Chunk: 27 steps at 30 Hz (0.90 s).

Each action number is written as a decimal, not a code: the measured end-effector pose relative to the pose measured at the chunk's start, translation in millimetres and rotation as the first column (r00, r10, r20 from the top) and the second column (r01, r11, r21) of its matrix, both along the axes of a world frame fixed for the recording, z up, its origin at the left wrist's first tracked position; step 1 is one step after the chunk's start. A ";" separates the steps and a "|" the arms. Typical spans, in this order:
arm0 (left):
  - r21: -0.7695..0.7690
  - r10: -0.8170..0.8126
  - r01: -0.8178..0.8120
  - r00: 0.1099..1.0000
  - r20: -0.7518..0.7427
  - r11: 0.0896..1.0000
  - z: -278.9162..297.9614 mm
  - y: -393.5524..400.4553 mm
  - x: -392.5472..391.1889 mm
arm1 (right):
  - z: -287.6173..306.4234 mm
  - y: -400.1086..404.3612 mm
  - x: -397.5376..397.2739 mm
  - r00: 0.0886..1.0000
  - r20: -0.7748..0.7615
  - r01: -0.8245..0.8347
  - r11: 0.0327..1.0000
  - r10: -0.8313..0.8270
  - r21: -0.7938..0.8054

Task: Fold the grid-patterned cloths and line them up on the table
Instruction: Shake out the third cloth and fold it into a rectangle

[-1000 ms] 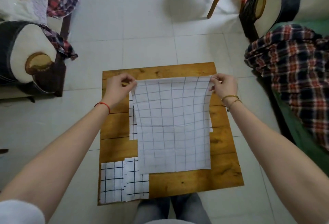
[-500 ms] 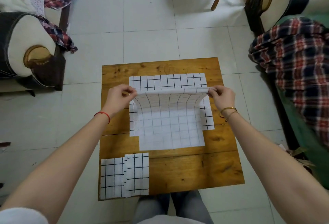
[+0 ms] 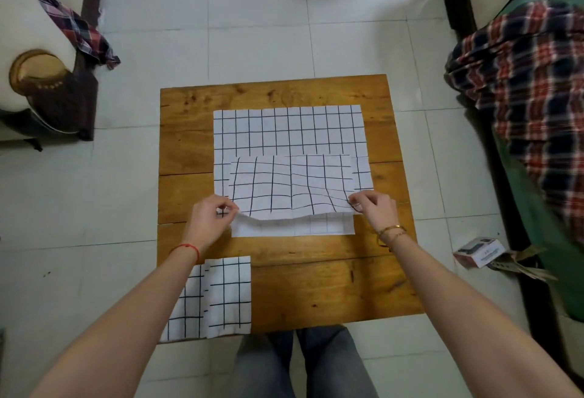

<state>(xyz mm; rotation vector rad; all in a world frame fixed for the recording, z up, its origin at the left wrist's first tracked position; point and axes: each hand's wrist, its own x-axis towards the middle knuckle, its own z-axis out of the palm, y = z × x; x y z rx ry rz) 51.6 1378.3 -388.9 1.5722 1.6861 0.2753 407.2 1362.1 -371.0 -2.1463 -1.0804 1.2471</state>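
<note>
- Table (image 3: 331,287) of wood stands on pale floor tiles (image 3: 252,18); folded cloth (image 3: 221,296) at its near-left corner.
- Mid-table, our left hand (image 3: 210,219) and right hand (image 3: 376,209) pinch the grid cloth (image 3: 287,132) by its folded-over corners.
- Beyond its right side, plaid blanket (image 3: 531,81).

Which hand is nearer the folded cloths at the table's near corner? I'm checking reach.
Left. The left hand pinches the cloth being folded just beyond the folded cloths; the right hand is across the table.
</note>
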 end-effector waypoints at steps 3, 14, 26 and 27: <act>-0.059 -0.009 0.007 0.999 -0.034 0.998 -23.3 -17.5 1.4 | -26.8 -16.8 -3.6 0.999 0.029 -0.023 0.999 0.024 -0.033; 0.075 0.039 -0.031 0.993 -0.115 0.997 -71.5 -13.4 9.1 | -85.6 -17.8 -18.8 0.875 0.416 -0.293 0.955 0.247 0.049; 0.200 -0.117 0.189 0.939 -0.323 0.962 -106.8 57.6 43.2 | -112.4 75.5 -101.6 0.679 0.511 -0.671 0.727 0.527 0.143; 0.185 -0.128 0.206 0.924 -0.360 0.961 -110.3 62.1 45.5 | -114.1 82.4 -110.7 0.616 0.536 -0.724 0.683 0.577 0.096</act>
